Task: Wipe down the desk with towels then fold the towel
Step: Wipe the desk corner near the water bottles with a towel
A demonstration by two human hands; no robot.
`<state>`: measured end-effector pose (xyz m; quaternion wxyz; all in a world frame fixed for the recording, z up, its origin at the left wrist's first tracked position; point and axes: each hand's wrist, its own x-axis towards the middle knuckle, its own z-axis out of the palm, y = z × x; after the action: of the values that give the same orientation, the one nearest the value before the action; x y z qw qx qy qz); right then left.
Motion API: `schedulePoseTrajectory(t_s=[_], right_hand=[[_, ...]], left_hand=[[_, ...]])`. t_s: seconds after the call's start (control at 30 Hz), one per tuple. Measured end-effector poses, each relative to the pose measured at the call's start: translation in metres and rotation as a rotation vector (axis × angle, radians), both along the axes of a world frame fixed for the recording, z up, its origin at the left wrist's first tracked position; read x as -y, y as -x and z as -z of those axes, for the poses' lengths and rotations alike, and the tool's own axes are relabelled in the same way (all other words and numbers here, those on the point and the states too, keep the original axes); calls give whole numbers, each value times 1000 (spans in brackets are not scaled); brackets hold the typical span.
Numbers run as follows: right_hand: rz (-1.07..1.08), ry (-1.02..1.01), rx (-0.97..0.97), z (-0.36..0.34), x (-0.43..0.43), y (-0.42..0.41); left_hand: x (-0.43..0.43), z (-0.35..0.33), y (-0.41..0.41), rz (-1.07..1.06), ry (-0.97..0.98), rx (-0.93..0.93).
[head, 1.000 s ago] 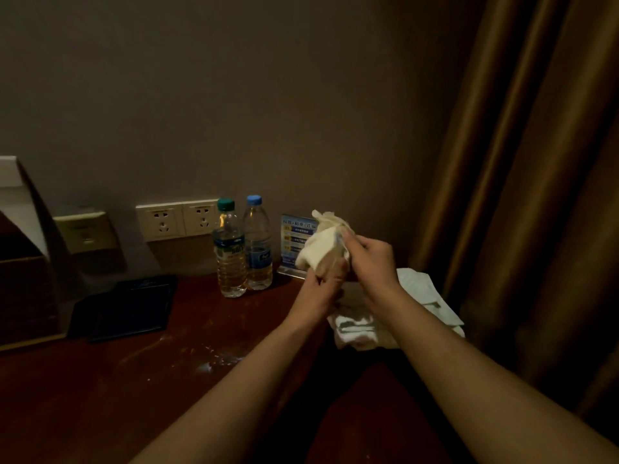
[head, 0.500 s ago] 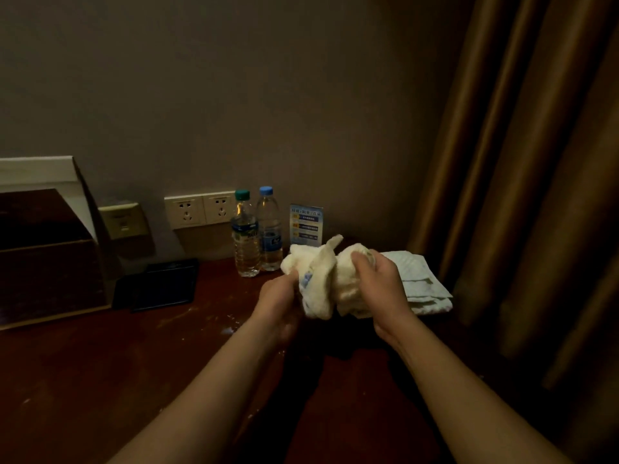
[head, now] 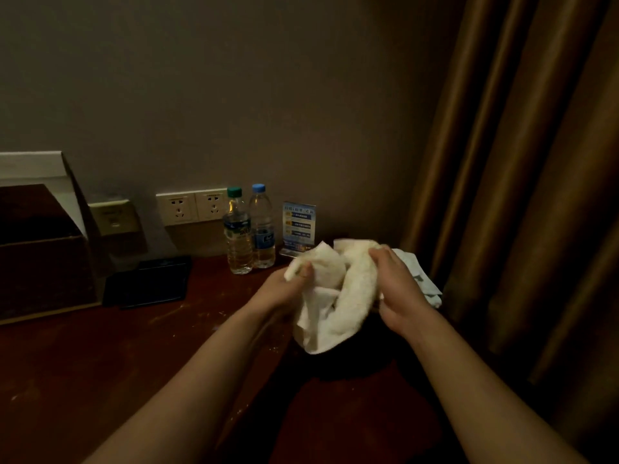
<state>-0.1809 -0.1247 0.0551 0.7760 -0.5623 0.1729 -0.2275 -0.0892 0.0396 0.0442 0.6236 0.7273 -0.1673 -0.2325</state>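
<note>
**Crumpled white towel [head: 338, 296] gripped in both hands over the counter [head: 100, 363], right of and nearer than the blue-capped bottle [head: 263, 229].**

The left hand [head: 284, 291] has its fingers curled round the towel's upper left bunch. The right hand [head: 398, 289] has its fingers wrapped over the towel's right side, and the cloth sags between them. Whether its lower edge touches the counter cannot be told. A folded pale cloth [head: 422, 279] lies further right of the bottle, behind the right hand. A green-capped bottle [head: 238, 236] stands just left of the bottle, a sign card [head: 299, 226] just right of it, and a dark folder [head: 150, 283] well to its left.
</note>
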Motion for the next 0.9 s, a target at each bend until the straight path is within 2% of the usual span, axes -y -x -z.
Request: schedulePoseTrajectory(t_s=[0.1,0.2,0.23,0.3,0.37,0.43,0.47,0.53,0.57,0.63,0.7,0.77,0.9], right_hand=[[2,36,-147,7,19,5],[-15,46,-206,15,28,14],[-44,103,-248,18,31,17],[-163,380,-391,24,32,24],[-262,599,-429,28,30,27],[-198,700,-307,31,26,23],[-69,708,-193,32,21,21],[324,711,50,30,10,21],[436,704,166,27,2,23],[317,712,308,21,-19,30],[165,827,230,18,-33,33],[176,920,137,19,-33,31],[181,1029,164,14,-28,28]], left_hand=[[-6,-3,-7,-180,293,-324],[-9,-17,-9,-154,533,-492],[-9,-26,-7,-131,610,-511],[-9,-46,-1,-89,688,-493],[-3,-62,8,-4,673,-454],[6,-75,17,49,588,-431],[12,-80,21,51,529,-427],[25,-90,29,-15,444,-441],[31,-92,31,-72,435,-445],[43,-90,32,-150,440,-428],[50,-87,30,-207,433,-392],[50,-81,26,-240,404,-389],[40,-77,19,-181,450,-484]])
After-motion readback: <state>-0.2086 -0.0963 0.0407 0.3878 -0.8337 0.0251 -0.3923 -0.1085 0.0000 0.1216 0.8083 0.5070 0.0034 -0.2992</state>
